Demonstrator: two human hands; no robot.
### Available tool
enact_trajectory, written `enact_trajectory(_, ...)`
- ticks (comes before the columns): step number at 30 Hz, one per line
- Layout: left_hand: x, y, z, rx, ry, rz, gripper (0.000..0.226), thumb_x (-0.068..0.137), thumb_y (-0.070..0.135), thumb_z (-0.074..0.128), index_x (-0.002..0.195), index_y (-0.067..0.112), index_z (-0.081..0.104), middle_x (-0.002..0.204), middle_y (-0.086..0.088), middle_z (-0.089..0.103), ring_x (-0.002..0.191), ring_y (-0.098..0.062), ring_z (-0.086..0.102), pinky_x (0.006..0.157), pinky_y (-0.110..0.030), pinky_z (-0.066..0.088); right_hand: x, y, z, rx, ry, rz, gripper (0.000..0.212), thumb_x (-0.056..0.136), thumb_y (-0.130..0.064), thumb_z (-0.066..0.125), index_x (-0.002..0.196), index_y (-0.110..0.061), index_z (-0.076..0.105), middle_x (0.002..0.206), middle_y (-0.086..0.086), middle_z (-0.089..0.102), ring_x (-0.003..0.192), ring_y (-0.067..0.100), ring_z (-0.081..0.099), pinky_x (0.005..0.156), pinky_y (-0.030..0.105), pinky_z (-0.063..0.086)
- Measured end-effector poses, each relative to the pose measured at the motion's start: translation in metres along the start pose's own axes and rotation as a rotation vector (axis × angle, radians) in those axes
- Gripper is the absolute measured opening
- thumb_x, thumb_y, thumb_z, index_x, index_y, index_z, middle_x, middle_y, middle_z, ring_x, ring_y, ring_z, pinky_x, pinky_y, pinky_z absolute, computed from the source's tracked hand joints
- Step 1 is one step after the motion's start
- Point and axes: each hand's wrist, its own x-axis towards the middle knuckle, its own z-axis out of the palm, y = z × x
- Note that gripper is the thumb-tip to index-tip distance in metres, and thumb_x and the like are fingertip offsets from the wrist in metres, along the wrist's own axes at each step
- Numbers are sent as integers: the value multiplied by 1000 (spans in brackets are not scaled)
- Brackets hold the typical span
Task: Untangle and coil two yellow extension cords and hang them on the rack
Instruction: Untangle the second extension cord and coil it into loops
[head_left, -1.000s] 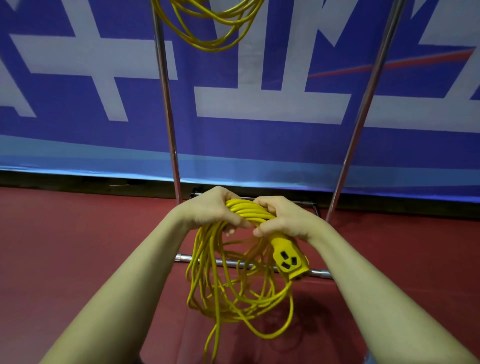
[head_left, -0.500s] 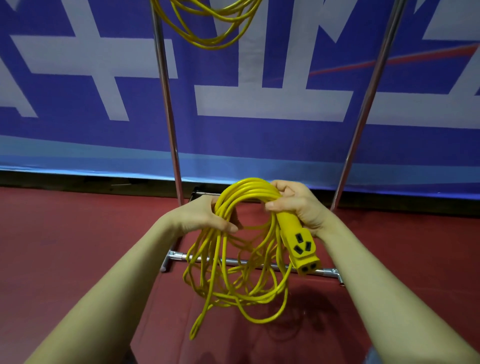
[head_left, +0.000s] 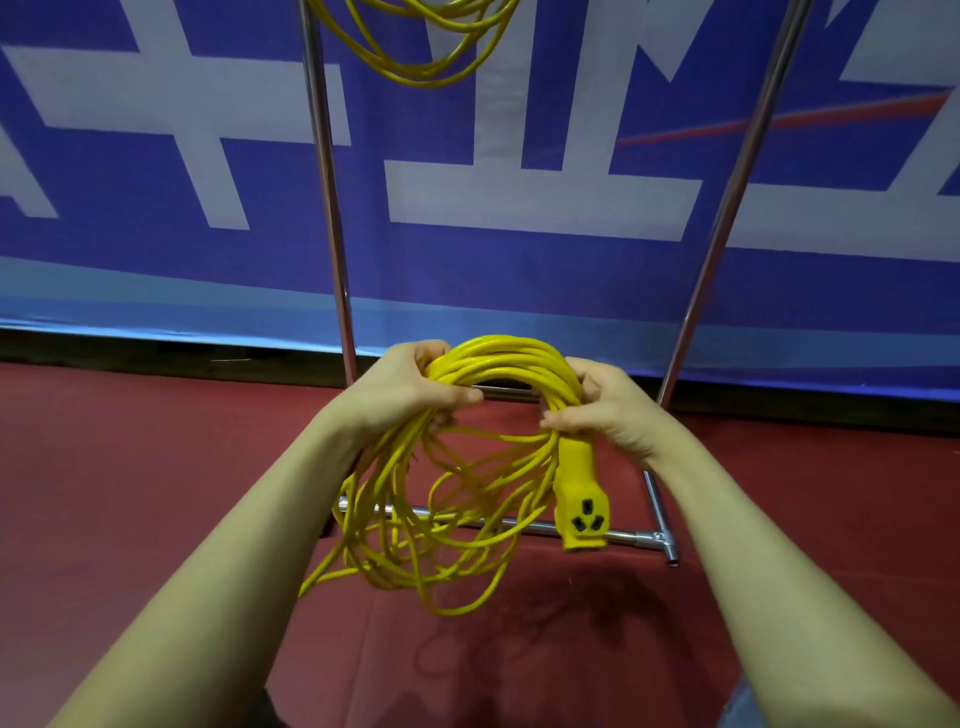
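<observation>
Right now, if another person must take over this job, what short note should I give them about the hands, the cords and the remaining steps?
Left hand: closed around the left side of the coiled cord.
Right hand: closed around the right side of the same coil, just above the socket end, which hangs down.
The lower loops hang loose and uneven above the red floor.
Done: one hung cord is visible at the top, between the rack's poles.
Left: tidy the loose loops, then lift this coil and hang it on the rack. The top bar is out of view.
</observation>
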Motion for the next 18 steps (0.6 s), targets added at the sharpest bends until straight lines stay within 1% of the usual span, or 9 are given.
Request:
enact_trajectory(2,1,3,3,42,-21,-19,23,80,2,74,77,10,52,46,2,49,39,-10,45,41,-20,38,0,2,3,-132,-7,1,35,62,5,74,87,-15,59,68,-2,63,63,10,59,65,28,50)
enact_trajectory(4,4,5,5,111,-48,-41,24,79,5,76,79,11,52,48,2,49,42,-12,45,44,-22,38,1,3,6,-233,37,-13,45,66,14,74,92,-19,59,76,2,64,66,7,59,66,27,50)
enact_trajectory(5,5,7,5,140,-49,-52,25,78,6,76,80,11,51,49,1,50,44,-13,46,45,-22,39,1,2,8,-255,64,-29,47,67,15,73,96,-20,59,81,4,64,68,6,58,67,26,50)
enact_trajectory(8,7,13,4,208,-51,-75,26,79,6,76,83,11,51,51,3,53,44,-12,49,45,-21,40,4,1,14,-310,144,-104,49,68,6,78,107,-13,57,95,8,67,82,11,62,74,28,52)
enact_trajectory(10,7,15,4,259,-60,-81,26,78,6,75,85,13,51,52,4,56,45,-10,51,47,-20,42,7,0,17,-418,163,-132,49,67,1,79,107,-11,54,95,10,66,82,19,64,74,34,52)
enact_trajectory(12,6,15,5,278,-72,-87,28,77,4,75,88,14,51,54,4,58,46,-10,52,48,-21,43,8,-2,18,-463,145,-125,43,67,1,78,103,-8,57,90,11,67,79,22,64,73,38,52)
enact_trajectory(13,5,15,5,283,-83,-90,29,77,3,75,90,14,51,56,3,59,46,-10,52,48,-22,43,8,-4,19,-464,122,-108,38,67,2,79,99,-5,60,87,11,68,76,20,63,72,39,52)
enact_trajectory(15,3,15,4,292,-108,-88,31,76,1,75,92,14,51,60,1,60,47,-11,53,48,-22,44,6,-8,20,-405,58,-62,28,67,3,80,90,-3,63,78,9,68,70,14,61,68,34,51)
enact_trajectory(18,2,15,-1,258,-96,-64,33,74,1,77,92,14,52,62,-1,62,49,-14,55,49,-23,46,4,-13,23,-85,-39,30,24,68,5,77,83,-4,61,64,5,64,55,16,60,54,26,51)
